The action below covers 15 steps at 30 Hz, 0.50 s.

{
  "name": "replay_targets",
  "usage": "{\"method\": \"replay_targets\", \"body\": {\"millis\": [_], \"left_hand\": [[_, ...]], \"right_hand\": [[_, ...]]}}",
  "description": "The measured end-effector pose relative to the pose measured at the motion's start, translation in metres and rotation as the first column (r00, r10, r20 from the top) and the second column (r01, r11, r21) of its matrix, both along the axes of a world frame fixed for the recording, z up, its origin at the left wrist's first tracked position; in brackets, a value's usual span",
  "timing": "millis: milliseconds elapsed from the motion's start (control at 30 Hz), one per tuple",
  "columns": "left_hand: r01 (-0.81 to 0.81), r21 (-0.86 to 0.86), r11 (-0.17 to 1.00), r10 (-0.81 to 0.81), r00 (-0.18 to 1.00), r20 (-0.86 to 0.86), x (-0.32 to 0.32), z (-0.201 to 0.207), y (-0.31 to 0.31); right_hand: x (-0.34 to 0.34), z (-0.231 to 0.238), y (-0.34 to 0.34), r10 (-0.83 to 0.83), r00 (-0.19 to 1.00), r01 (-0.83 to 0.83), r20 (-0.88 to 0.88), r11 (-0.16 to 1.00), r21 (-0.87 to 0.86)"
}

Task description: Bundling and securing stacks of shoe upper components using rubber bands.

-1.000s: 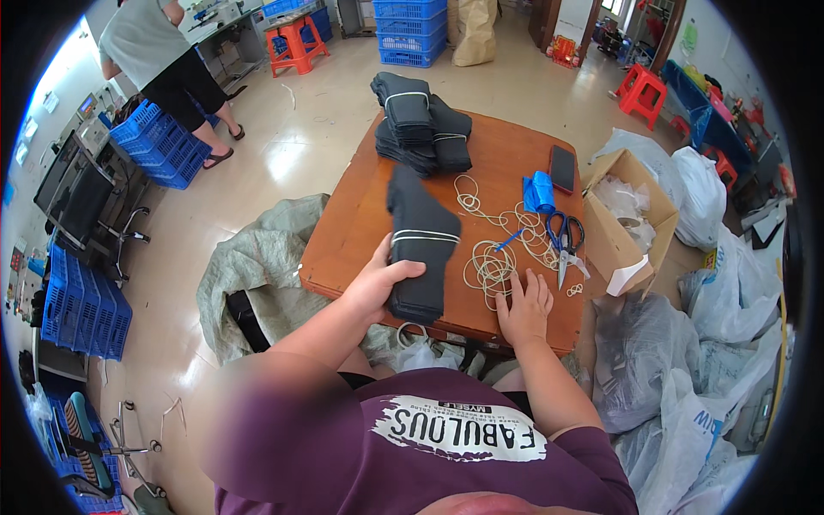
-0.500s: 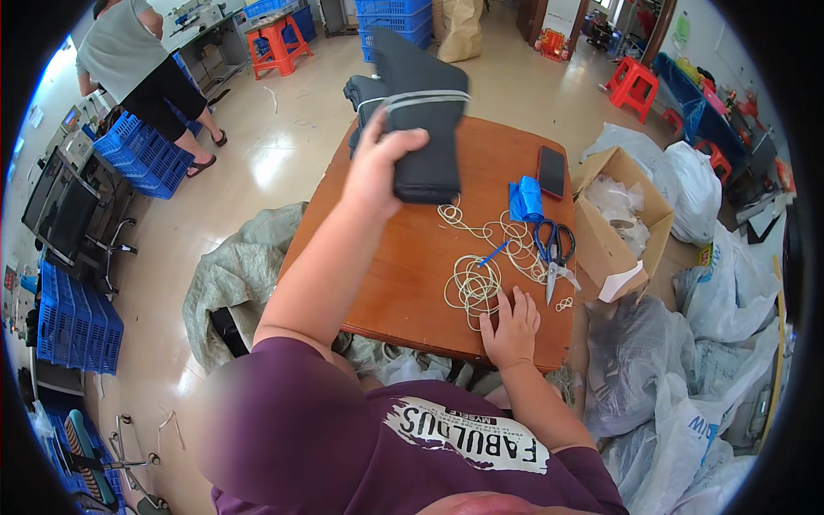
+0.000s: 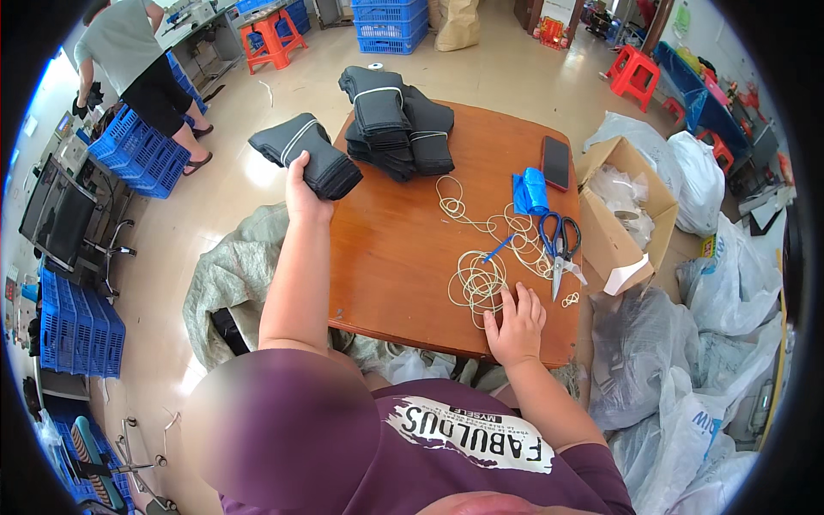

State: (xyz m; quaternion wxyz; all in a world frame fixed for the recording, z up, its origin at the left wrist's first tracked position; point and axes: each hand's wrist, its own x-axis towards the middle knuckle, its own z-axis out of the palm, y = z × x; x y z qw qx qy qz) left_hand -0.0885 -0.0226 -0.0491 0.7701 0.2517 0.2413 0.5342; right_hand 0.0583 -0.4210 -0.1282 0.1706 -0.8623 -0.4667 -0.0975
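Observation:
My left hand [image 3: 306, 190] is closed around a bundle of folded dark grey cloth [image 3: 311, 154] tied with a pale band. It holds the bundle in the air past the table's left edge. Beside it, on the far left corner of the wooden table [image 3: 395, 257], several similar banded bundles [image 3: 382, 112] are piled up. My right hand [image 3: 518, 326] rests on the table near its front edge, fingers spread, holding nothing. Its fingertips lie by a loose coil of pale elastic cord [image 3: 477, 279]. Close by are scissors [image 3: 558, 249] with dark blue handles and a thin blue strip [image 3: 498, 248].
A blue plastic roll [image 3: 532, 190] and a phone [image 3: 555, 163] lie near the table's right edge. Right of it stand an open cardboard box [image 3: 631, 215] and stuffed plastic bags [image 3: 644, 352]. A person [image 3: 129, 51] works at the far left by blue crates [image 3: 142, 154].
My left hand has swung left and lower with the cloth bundle, from over the table to past its left edge, uncovering the piled bundles. My right hand stays about where it was.

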Motion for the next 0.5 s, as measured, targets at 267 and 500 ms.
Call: {"method": "replay_targets", "body": {"millis": [267,500], "left_hand": [[0.053,-0.073,0.996,-0.090,0.611,-0.786,0.009,-0.039,0.015],[0.002,0.196,0.981,0.100,0.854,-0.510,0.007,-0.074,0.043]], "right_hand": [[-0.001,0.001,0.000,-0.008,1.000,0.007,-0.014,0.999,-0.040],[0.000,0.002,0.001,-0.006,1.000,0.005,-0.021,0.999,-0.040]]}}
